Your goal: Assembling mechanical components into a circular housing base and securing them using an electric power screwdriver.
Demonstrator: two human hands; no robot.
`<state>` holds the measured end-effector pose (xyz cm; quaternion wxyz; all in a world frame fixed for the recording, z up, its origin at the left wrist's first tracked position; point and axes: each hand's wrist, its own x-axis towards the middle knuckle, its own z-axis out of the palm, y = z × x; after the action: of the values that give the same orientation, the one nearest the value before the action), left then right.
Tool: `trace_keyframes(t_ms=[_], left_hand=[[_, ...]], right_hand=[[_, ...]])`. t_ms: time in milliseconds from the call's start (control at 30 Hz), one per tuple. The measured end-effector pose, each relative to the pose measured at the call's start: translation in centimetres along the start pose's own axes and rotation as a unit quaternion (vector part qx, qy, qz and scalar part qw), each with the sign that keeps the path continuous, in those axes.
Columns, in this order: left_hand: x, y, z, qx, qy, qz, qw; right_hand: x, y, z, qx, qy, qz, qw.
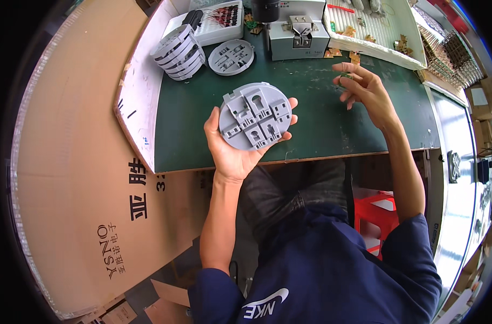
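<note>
While the left hand (236, 148) cradles a round grey plastic base (255, 115) palm-up above the near edge of the green bench mat (311, 113), its fingers wrapped around the rim, the moulded slots face upward. Further out, the right hand (365, 89) hovers over the mat with fingertips pinched on a small part (347, 77), too tiny to identify. This looks like a fitting step: the small piece seems meant for one of the base's recesses, so the next move would need careful alignment over the right slot. Beyond, a stack of similar bases (179, 51) leans beside a single one (231, 56), and a grey bench machine (298, 33) stands behind. The tray (375, 29) contents at the far edge are hard to make out.
</note>
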<state>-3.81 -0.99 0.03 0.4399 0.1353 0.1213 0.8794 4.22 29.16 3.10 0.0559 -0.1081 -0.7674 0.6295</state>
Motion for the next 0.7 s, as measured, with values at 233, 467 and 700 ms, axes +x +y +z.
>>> trace_keyframes(t_ms=[233, 467, 700], left_hand=[[-0.1, 0.5, 0.5, 0.143, 0.003, 0.016, 0.99], [1.9, -0.7, 1.2, 0.809, 0.082, 0.172, 0.557], [4.6, -3.0, 0.4, 0.889, 0.054, 0.199, 0.409]], right_hand=[[-0.7, 1.7, 0.5, 0.049, -0.013, -0.08, 0.996], [-1.6, 0.1, 1.5, 0.087, -0.045, -0.064, 0.993], [-2.5, -0.2, 3.3, 0.092, -0.062, -0.113, 0.987]])
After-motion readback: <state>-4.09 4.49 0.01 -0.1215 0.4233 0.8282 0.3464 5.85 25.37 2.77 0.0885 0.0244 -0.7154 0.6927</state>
